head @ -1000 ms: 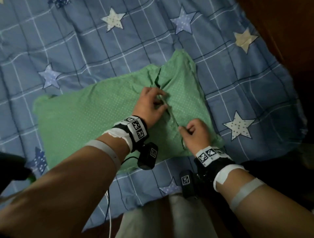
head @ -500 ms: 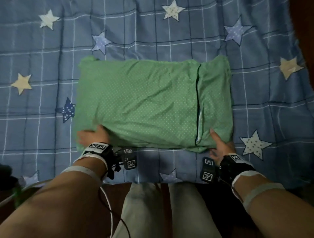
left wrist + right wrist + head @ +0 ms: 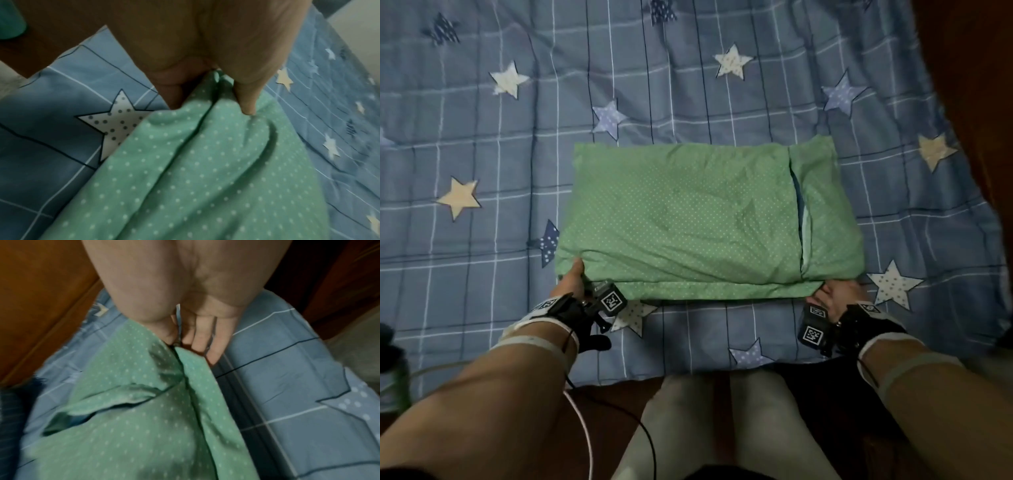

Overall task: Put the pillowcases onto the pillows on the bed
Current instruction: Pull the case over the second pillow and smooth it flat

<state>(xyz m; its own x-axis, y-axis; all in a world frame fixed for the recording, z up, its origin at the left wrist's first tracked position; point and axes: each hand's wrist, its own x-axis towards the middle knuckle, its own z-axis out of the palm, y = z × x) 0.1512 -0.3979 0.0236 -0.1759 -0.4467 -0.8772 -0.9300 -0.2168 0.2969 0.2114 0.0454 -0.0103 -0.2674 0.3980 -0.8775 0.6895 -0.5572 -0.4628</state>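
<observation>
Change: since half a second ago both my hands have stayed at the pillow's near corners, and the pillow sits further from the bed's near edge than it did.
Surface: I see a bed (image 3: 482,144) under a blue checked cover with stars; dark brown wood shows along its right side and at the near edge.
Room: dim light; a green object sits at the upper left of the left wrist view, too blurred for me to name.
Pillow: the pillow (image 3: 681,219) in its green dotted pillowcase (image 3: 825,205) lies flat across the bed, directly ahead of both sets of fingers.
Opening: the pillowcase's slit runs near its right end, just beyond my right hand, with its flap gaping a little in the right wrist view.
Left hand: my left hand (image 3: 571,281) is at the near left corner; its thumb lies on top of the fabric and the fingers (image 3: 174,91) go under, pinching a bunched fold.
Right hand: my right hand (image 3: 835,298) is at the near right corner, palm down on the bed edge of the pillow; the thumb presses on the pillowcase and the fingers (image 3: 205,337) lie nearly straight, tips tucked at the corner's underside.
Arms: both forearms reach forward from the near edge, wrists low to the cover.
</observation>
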